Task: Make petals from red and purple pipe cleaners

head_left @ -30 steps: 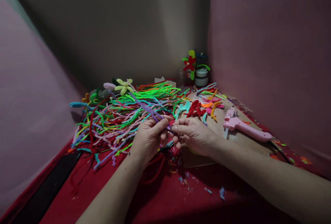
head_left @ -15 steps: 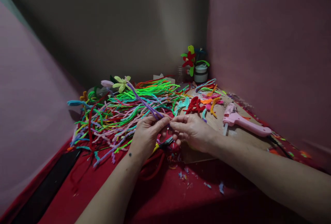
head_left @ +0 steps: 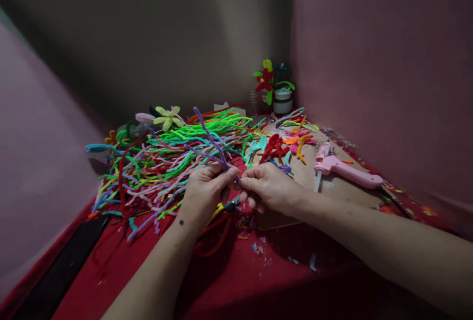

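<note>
My left hand (head_left: 207,189) pinches a purple pipe cleaner (head_left: 210,138) whose free end rises up and to the left over the heap. My right hand (head_left: 268,187) is closed in a pinch on the same purple pipe cleaner, fingertip to fingertip with the left. Both hands hover just above a red cloth (head_left: 229,280), at the near edge of a big heap of pipe cleaners (head_left: 166,157) in several colours. Under the hands lie pliers (head_left: 231,205) with a dark head and a yellow handle.
A pink glue gun (head_left: 343,169) lies on a cardboard sheet (head_left: 343,189) at the right, beside bent red, orange and teal pieces (head_left: 281,145). A small white jar with pipe-cleaner flowers (head_left: 279,93) stands in the far corner. Walls close in on three sides.
The purple pipe cleaner's free end has swung upward and stands steeper. Both hands stay pinched together, shifted slightly left in view as the camera moved.
</note>
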`<state>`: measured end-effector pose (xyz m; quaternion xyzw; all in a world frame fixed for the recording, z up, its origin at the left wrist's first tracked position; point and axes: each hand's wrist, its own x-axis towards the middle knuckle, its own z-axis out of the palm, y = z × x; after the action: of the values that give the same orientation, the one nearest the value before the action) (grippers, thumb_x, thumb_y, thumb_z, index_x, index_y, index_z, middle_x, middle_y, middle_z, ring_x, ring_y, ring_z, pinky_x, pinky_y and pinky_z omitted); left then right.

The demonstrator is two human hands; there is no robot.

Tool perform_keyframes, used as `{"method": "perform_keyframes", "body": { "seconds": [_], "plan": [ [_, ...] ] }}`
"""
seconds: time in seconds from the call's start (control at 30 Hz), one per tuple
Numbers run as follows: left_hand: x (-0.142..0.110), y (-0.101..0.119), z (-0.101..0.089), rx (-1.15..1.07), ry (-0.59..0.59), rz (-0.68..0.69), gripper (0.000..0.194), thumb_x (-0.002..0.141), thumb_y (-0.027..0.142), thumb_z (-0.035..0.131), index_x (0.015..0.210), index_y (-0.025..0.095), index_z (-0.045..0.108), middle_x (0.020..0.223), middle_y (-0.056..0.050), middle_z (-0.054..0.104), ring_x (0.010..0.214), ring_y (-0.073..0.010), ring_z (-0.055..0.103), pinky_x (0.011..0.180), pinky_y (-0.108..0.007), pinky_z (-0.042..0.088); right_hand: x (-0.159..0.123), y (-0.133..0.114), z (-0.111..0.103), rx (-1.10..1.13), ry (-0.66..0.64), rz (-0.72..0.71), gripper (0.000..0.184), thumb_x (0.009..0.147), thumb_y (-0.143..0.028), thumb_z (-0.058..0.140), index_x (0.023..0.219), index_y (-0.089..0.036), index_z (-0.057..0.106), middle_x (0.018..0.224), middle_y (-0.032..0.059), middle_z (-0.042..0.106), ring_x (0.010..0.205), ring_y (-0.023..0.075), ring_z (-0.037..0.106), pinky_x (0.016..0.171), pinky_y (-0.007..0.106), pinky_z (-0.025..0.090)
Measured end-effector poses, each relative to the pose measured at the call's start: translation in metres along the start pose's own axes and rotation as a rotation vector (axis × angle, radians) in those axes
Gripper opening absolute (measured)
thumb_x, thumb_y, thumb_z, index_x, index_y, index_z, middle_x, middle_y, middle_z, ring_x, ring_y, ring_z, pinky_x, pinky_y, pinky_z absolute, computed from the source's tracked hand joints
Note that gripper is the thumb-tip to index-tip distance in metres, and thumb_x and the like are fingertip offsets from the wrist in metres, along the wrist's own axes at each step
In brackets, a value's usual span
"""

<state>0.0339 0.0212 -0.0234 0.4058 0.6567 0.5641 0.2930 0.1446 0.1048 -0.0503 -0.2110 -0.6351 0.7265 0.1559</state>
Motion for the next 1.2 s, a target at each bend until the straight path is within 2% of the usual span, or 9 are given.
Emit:
{"method": "perform_keyframes", "body": {
  "seconds": [0.1, 0.23, 0.4, 0.53, 0.67, 0.8, 0.9, 1.03, 1.2],
  "plan": [
    [0.001, -0.001, 0.0, 0.006, 0.036, 0.026, 0.022, 0.069, 0.024, 0.067, 0.053, 0.013, 0.058, 0.042, 0.004, 0.045, 0.038, -0.0033, 0.036, 0.037, -0.015, 0.026, -0.001, -0.001, 0.001, -0.052, -0.002, 0.012, 0.029, 0.086, -0.016, 0.041, 0.059, -0.014, 0.051, 0.043, -0.0034, 0.052, 0.029, 0.003, 0.04, 0.028, 0.013, 0.032],
    [0.003, -0.005, -0.003, 0.001, 0.012, 0.047, 0.014, 0.07, 0.028, 0.067, 0.067, 0.013, 0.067, 0.047, 0.002, 0.052, 0.042, -0.0056, 0.042, 0.04, -0.016, 0.031, -0.003, -0.001, 0.001, -0.023, -0.008, -0.055, 0.019, 0.081, -0.017, 0.05, 0.064, -0.013, 0.055, 0.05, -0.0026, 0.055, 0.033, 0.0031, 0.044, 0.032, 0.013, 0.036],
    [0.003, -0.003, -0.005, -0.075, 0.002, 0.033, 0.018, 0.067, 0.025, 0.069, 0.081, 0.013, 0.069, 0.05, 0.002, 0.056, 0.042, -0.0064, 0.047, 0.04, -0.016, 0.036, -0.003, 0.003, 0.0, 0.004, 0.054, -0.105, 0.02, 0.076, -0.019, 0.054, 0.057, -0.013, 0.054, 0.047, -0.0033, 0.051, 0.033, 0.0027, 0.04, 0.03, 0.014, 0.032],
    [-0.001, -0.001, 0.0, -0.05, 0.083, 0.186, 0.023, 0.067, 0.019, 0.068, 0.09, 0.015, 0.067, 0.054, 0.002, 0.061, 0.044, -0.0085, 0.053, 0.043, -0.018, 0.042, -0.002, 0.004, 0.0, 0.174, 0.0, -0.105, 0.014, 0.074, -0.022, 0.056, 0.063, -0.014, 0.053, 0.054, -0.0026, 0.055, 0.036, 0.0036, 0.042, 0.032, 0.015, 0.034],
    [-0.003, -0.002, 0.006, -0.082, 0.214, 0.334, 0.01, 0.069, 0.017, 0.066, 0.078, 0.016, 0.062, 0.056, 0.002, 0.063, 0.045, -0.0103, 0.056, 0.046, -0.021, 0.046, -0.003, 0.003, 0.002, 0.2, 0.052, -0.171, 0.015, 0.074, -0.024, 0.058, 0.063, -0.014, 0.053, 0.054, -0.0025, 0.054, 0.04, 0.004, 0.044, 0.036, 0.015, 0.034],
    [-0.001, -0.006, 0.007, -0.19, 0.134, 0.271, 0.009, 0.072, 0.02, 0.064, 0.072, 0.015, 0.056, 0.055, 0.001, 0.062, 0.042, -0.0104, 0.054, 0.045, -0.023, 0.046, -0.004, 0.001, 0.003, 0.205, 0.078, -0.211, 0.016, 0.075, -0.027, 0.058, 0.065, -0.014, 0.054, 0.057, -0.0021, 0.055, 0.043, 0.0046, 0.045, 0.039, 0.016, 0.034],
    [0.001, -0.007, 0.006, -0.259, 0.053, 0.207, 0.009, 0.072, 0.02, 0.062, 0.079, 0.016, 0.057, 0.057, 0.002, 0.06, 0.046, -0.0092, 0.053, 0.047, -0.021, 0.044, -0.004, 0.002, 0.003, 0.16, 0.107, -0.213, 0.015, 0.074, -0.027, 0.057, 0.066, -0.015, 0.054, 0.056, -0.0026, 0.054, 0.042, 0.0049, 0.044, 0.039, 0.017, 0.034],
    [0.001, -0.009, 0.006, -0.196, 0.093, 0.198, 0.021, 0.071, 0.017, 0.06, 0.092, 0.017, 0.059, 0.058, 0.004, 0.056, 0.048, -0.0079, 0.051, 0.046, -0.018, 0.041, -0.004, 0.002, 0.002, -0.006, 0.11, -0.223, 0.014, 0.074, -0.021, 0.054, 0.062, -0.015, 0.052, 0.051, -0.0044, 0.05, 0.041, 0.0044, 0.041, 0.041, 0.017, 0.032],
    [0.001, -0.009, 0.009, -0.117, 0.092, 0.154, 0.008, 0.07, 0.015, 0.057, 0.077, 0.016, 0.06, 0.05, 0.006, 0.052, 0.038, -0.0055, 0.043, 0.037, -0.017, 0.033, -0.005, 0.0, 0.004, -0.111, 0.127, -0.238, 0.016, 0.074, -0.017, 0.053, 0.058, -0.015, 0.05, 0.046, -0.0058, 0.046, 0.039, 0.0036, 0.039, 0.041, 0.018, 0.03]
  ]
}}
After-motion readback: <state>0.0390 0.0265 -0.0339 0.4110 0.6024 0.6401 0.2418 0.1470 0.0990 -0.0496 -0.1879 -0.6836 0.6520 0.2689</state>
